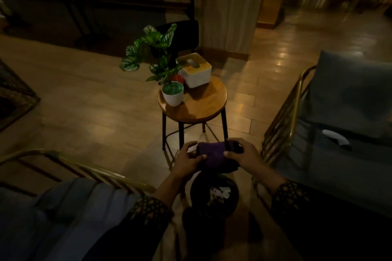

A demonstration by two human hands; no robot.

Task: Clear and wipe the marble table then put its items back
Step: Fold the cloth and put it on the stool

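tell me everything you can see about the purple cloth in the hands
The purple cloth is a dark, soft-looking fabric, folded or bunched into a thick wad rather than spread flat. It is held in the air in front of the person, low in the view, between the wooden stool and a dark round object below. The left hand grips its left end with the thumb on top, and the right hand grips its right end, where the fabric looks darker. Nothing else touches it. The dim light hides any pattern or label.

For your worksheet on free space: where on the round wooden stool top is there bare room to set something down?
The stool top is bare on its near and right part, bordered by the white plant pot and tissue box. Its far-left side is crowded; a small red object sits between them.
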